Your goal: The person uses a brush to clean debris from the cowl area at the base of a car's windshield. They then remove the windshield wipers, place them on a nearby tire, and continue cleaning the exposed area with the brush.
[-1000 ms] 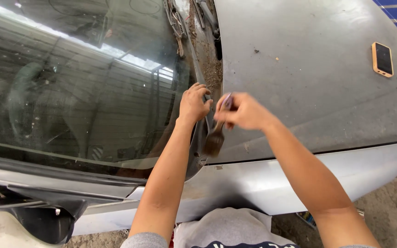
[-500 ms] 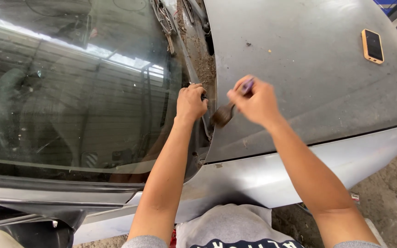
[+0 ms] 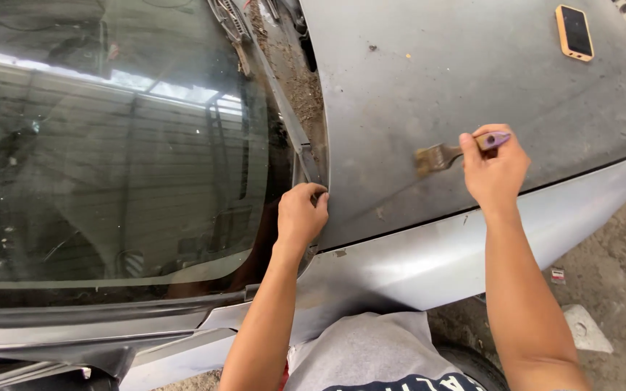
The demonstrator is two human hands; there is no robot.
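Observation:
My right hand [image 3: 496, 171] holds a paintbrush [image 3: 458, 150] with a purple handle, its worn bristles pointing left over the grey car hood [image 3: 472, 72]. My left hand [image 3: 301, 216] is curled on the black trim strip [image 3: 300, 137] at the corner where the windshield [image 3: 110, 145] meets the hood. The gap along the windshield's edge is full of brown dirt and dry debris [image 3: 295, 69].
A phone in an orange case [image 3: 574, 32] lies on the hood at the far right. A wiper arm [image 3: 232, 29] rests at the top of the glass. The silver fender [image 3: 429, 253] runs below the hood, with concrete floor [image 3: 617, 275] at the right.
My right hand has swung the brush away from the dirty gap, out to the right over the hood. My left hand has stayed at the trim corner.

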